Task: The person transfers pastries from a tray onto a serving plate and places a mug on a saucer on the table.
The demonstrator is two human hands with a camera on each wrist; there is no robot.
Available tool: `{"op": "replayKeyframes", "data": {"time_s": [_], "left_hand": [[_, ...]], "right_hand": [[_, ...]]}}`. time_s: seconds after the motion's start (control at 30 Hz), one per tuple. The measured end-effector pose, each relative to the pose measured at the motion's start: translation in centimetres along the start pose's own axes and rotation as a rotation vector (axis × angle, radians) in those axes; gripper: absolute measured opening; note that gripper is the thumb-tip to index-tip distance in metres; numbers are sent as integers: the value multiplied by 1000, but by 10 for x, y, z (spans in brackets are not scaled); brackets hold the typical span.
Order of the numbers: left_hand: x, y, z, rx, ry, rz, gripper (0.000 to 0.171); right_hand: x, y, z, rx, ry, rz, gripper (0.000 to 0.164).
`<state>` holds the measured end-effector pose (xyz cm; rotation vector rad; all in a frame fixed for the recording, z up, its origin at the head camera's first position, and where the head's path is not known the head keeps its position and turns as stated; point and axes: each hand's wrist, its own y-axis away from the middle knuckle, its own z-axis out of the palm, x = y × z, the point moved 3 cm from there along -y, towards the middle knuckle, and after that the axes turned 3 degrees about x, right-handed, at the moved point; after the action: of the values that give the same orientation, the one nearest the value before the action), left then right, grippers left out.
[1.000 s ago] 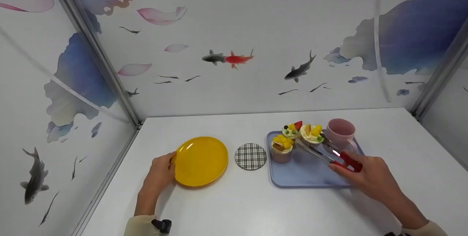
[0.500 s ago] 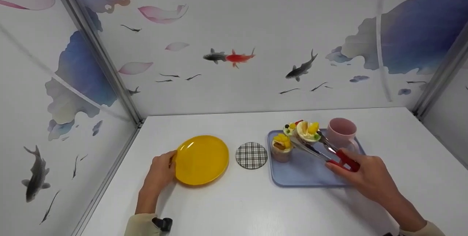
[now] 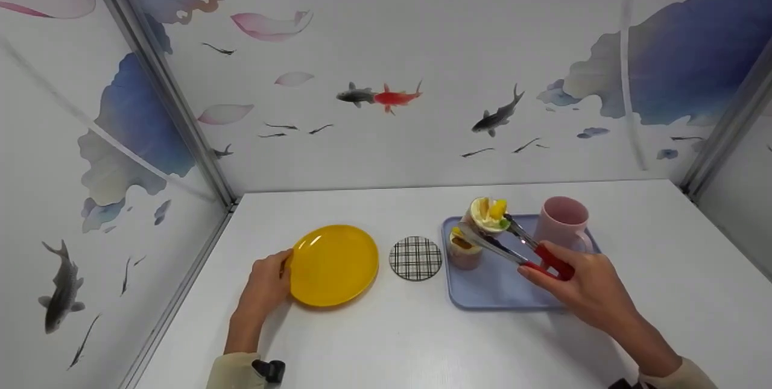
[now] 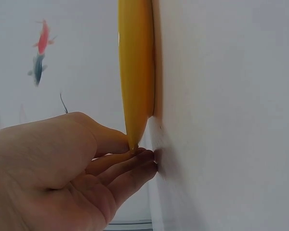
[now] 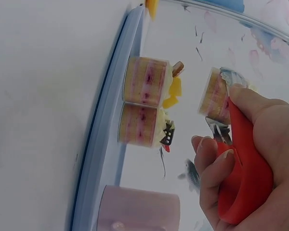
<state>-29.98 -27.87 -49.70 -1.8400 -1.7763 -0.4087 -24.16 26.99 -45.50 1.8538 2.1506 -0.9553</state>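
My left hand (image 3: 265, 280) pinches the left rim of a yellow plate (image 3: 335, 265) on the table, thumb above and fingers underneath. My right hand (image 3: 588, 289) grips red-handled metal tongs (image 5: 253, 163). Between the tong tips is a cake cup (image 3: 487, 214) with cream and fruit on top; it hangs raised over the blue tray (image 3: 500, 292). A second cake cup (image 5: 147, 82) with yellow fruit cubes stands at the tray's left side. Touching it is a third cake cup (image 5: 138, 125), hidden behind the raised one in the head view.
A pink mug (image 3: 558, 223) stands at the tray's back right. A round checked coaster (image 3: 415, 258) lies between plate and tray. White walls printed with fish and petals enclose the table (image 3: 386, 335) at the back and sides.
Held in the tongs, the cake cup has risen and shifted left, over the other cups. My right hand has moved left with it. The left hand stays at the plate rim.
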Motion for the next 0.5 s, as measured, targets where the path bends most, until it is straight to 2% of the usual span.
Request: {"op": "replayKeyframes", "data": {"time_s": [0.23, 0.5], "left_hand": [[-1, -1, 1, -9, -1, -8, 46], [-1, 0, 1, -29, 19, -56, 48]], "right_hand": [[-15, -6, 13, -15, -66, -16, 63], [-29, -12, 32, -32, -109, -50, 67]]}}
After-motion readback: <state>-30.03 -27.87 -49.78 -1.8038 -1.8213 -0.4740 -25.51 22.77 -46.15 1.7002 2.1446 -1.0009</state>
